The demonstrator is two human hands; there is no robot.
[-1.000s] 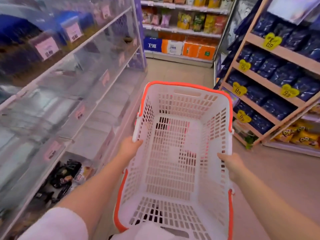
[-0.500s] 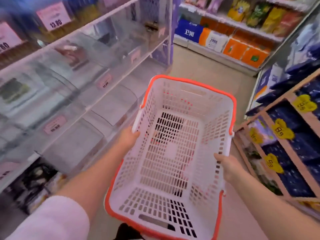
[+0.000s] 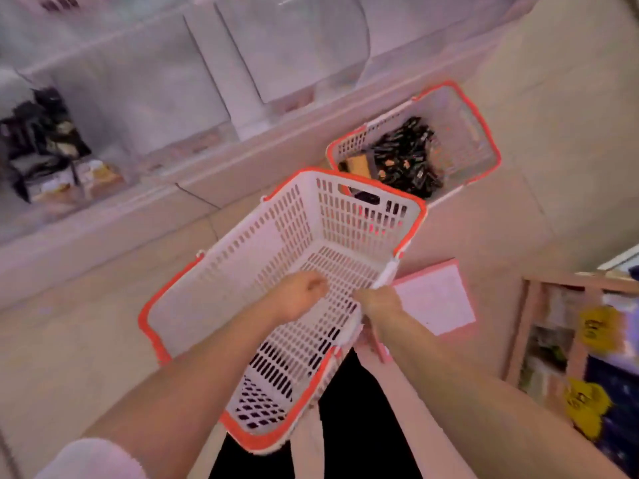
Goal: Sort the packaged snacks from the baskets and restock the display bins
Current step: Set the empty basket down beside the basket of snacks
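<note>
I look down at an empty white basket (image 3: 242,257) with an orange rim, held tilted above the floor. My right hand (image 3: 378,302) grips its white handle on the right side. My left hand (image 3: 301,295) hovers over the inside of the basket with fingers curled, holding nothing. A second white and orange basket (image 3: 480,133) stands on the floor beyond it, with several dark packaged snacks (image 3: 404,157) inside. Clear display bins (image 3: 294,57) run along the top of the view. One bin at far left holds dark and yellow packs (image 3: 52,140).
A pink-edged flat sheet (image 3: 435,299) lies on the floor to the right of the held basket. A wooden shelf (image 3: 529,323) with yellow price tags stands at the right edge. My dark trouser legs show below the basket. The picture is blurred.
My view has swung from the aisle down to the floor. My left hand has let go of the basket's left rim and now hangs over its inside. The second basket has come into view.
</note>
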